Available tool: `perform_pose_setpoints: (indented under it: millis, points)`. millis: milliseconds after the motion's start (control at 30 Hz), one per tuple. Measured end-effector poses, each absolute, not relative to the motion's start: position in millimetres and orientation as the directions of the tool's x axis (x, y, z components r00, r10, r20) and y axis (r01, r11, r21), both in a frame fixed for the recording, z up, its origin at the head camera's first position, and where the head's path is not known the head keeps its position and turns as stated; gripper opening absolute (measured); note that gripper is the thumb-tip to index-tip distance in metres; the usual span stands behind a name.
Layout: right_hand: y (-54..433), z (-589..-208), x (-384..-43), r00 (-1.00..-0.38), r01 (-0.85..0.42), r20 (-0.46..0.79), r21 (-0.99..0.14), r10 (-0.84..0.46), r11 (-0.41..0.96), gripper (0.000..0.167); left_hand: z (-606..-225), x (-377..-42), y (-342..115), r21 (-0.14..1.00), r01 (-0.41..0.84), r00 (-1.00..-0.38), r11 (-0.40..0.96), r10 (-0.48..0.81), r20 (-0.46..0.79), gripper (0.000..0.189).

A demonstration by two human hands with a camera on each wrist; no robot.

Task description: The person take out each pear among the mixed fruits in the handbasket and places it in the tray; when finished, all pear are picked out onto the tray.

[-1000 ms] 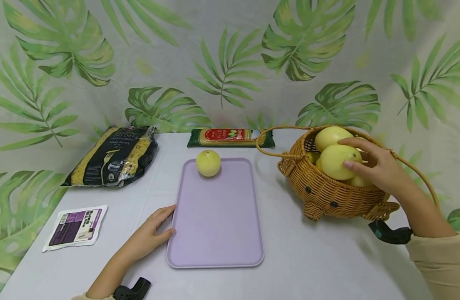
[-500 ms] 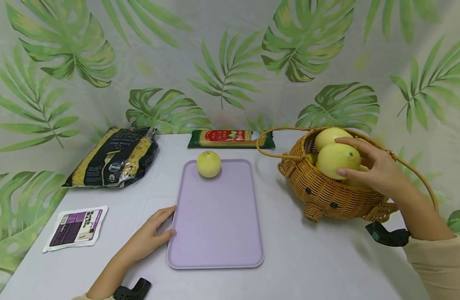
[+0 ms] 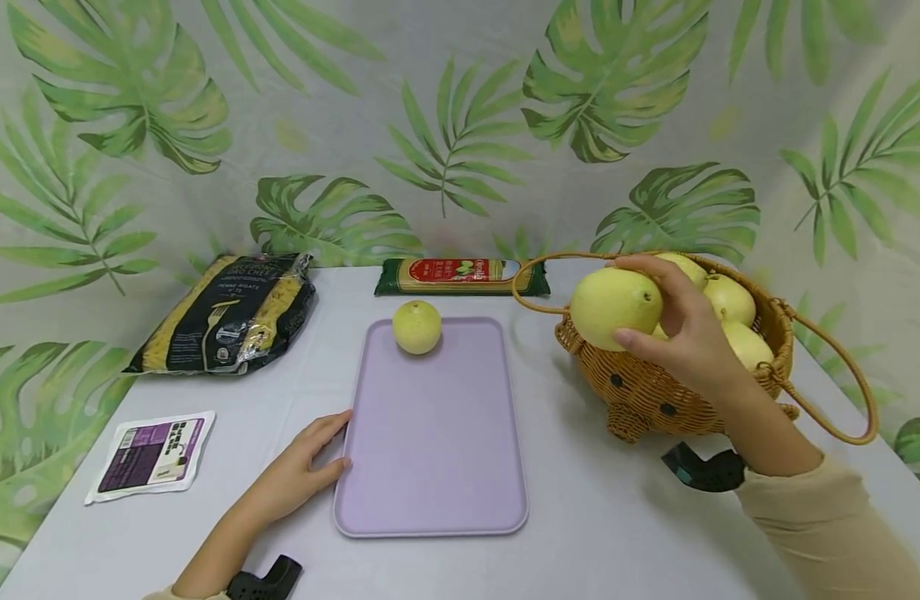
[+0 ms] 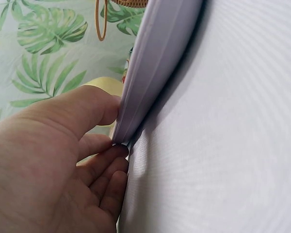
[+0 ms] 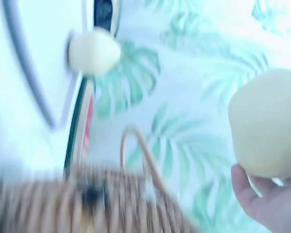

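My right hand [image 3: 692, 337] grips a round pale yellow pear [image 3: 616, 308], thumb low and fingers over its far side. It is held over the left part of a brown wicker basket [image 3: 632, 383], which has an animal face and holds several more pears [image 3: 730, 300]. In the right wrist view the held pear [image 5: 269, 124] shows at the right, blurred. Beside the left edge of a lilac tray [image 3: 433, 442] lies my left hand [image 3: 295, 471], with thumb and fingertips touching the rim, as the left wrist view of the tray edge [image 4: 136, 77] shows. One pear [image 3: 417, 327] sits at the tray's far left corner.
A green pack of spaghetti [image 3: 462, 277] lies behind the tray. At the back left is a black bag of penne [image 3: 227, 315], and nearer, a flat white and purple packet [image 3: 154, 454]. The basket's looped handles [image 3: 842, 421] stick out to both sides.
My right hand has lifted a pear off the pile in the basket and carried it left, toward the tray. The basket's right handle has dropped lower. My left hand stays put.
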State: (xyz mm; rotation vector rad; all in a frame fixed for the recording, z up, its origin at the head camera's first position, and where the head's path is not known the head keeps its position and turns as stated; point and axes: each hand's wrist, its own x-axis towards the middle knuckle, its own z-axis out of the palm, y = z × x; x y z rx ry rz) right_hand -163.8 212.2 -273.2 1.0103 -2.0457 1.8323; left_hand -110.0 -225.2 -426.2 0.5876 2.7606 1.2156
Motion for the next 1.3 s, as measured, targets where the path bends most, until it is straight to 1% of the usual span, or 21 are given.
perform_pose_setpoints:
  millis: [133,233,333,467,600,700,867,1133,1300]
  points:
    - [176,-278,-172,-0.769,-0.579,0.548,-0.816,-0.33,-0.007,0.061,-426,-110,-225,0.721,0.314,-0.925,0.617,0.369,0.087,0.06]
    - [148,-289,-183,-0.808,-0.535,0.5,-0.845,-0.312,0.03,0.058,-426,-110,-225,0.719,0.312,-0.926,0.621,0.367,0.085,0.061]
    - [124,-307,-194,-0.86,-0.461,0.415,-0.881,-0.298,0.105,0.056,-426,-110,-226,0.727,0.306,-0.927,0.615,0.368,0.079,0.061]
    - [99,-333,-210,-0.925,-0.335,0.28,-0.919,-0.256,0.206,0.058,-426,-110,-225,0.736,0.296,-0.927,0.608,0.369,0.068,0.062]
    - [83,-354,-227,-0.965,-0.231,0.18,-0.93,-0.192,0.286,0.059,-426,-110,-225,0.739,0.29,-0.929,0.609,0.365,0.064,0.062]
    - [77,-366,-238,-0.978,-0.182,0.138,-0.927,-0.155,0.327,0.059,-426,-110,-225,0.736,0.293,-0.928,0.611,0.365,0.066,0.062]
    - [72,-378,-252,-0.989,-0.132,0.098,-0.926,-0.113,0.353,0.059,-425,-110,-226,0.732,0.297,-0.928,0.613,0.365,0.071,0.061]
    - [69,-390,-264,-0.988,-0.128,0.083,-0.918,-0.133,0.375,0.062,-423,-109,-224,0.738,0.302,-0.927,0.603,0.366,0.08,0.06]
    - [69,-394,-267,-0.987,-0.107,0.056,-0.929,-0.152,0.355,0.062,-424,-109,-225,0.728,0.314,-0.925,0.609,0.369,0.09,0.06]
